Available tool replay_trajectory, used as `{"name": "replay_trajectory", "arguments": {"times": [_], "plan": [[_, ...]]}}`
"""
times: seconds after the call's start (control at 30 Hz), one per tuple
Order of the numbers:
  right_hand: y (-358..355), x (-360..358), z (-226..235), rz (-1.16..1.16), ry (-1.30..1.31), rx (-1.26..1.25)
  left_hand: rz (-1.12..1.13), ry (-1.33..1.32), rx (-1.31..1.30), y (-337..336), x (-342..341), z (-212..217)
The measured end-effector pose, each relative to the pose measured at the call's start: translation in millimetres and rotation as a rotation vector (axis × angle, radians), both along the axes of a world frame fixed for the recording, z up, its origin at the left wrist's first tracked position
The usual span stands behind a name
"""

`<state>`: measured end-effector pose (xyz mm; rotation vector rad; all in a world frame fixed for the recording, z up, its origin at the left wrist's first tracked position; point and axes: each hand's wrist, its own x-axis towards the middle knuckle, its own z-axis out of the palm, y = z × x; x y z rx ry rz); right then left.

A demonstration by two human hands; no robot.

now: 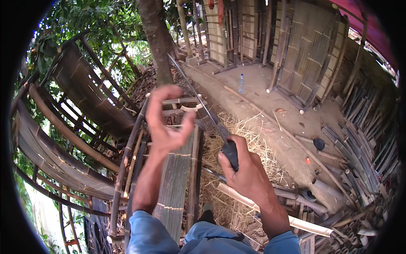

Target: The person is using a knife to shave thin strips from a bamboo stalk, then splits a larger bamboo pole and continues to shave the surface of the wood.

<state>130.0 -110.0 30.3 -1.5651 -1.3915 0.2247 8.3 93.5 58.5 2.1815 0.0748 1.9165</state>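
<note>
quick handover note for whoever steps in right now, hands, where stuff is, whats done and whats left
Right hand: closed around the dark handle of a long thin blade, which points up and away.
Left hand: raised, fingers curled, thumb and forefinger pinched; whether it holds a thin strip cannot be told.
Bamboo slat panel: lies below the hands in its pole frame, slats already laid and tied with cross bindings.
Loose bamboo pole and straw lie to the right.
Left: the panel's far end, under the left hand, looks unfinished.
</note>
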Motion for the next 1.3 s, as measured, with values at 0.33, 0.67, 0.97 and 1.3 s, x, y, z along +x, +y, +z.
{"name": "replay_trajectory", "arguments": {"times": [0.33,0.67,0.97,1.3], "plan": [[-8.5,5.1,11.4,-0.038,-0.041,-0.012,0.479,0.487,0.337,56.7,68.6,165.7],[41.9,38.4,-109.7,-0.149,0.023,-0.328,-0.841,0.553,-0.526,69.2,85.7,-34.2],[94.9,85.0,-94.8,0.229,0.605,-0.292,-0.353,0.258,-0.26,44.8,91.5,8.0],[76.3,134.3,-74.1,-0.108,0.094,-0.343,-0.335,0.23,-0.352,28.9,152.4,-3.1]]}}
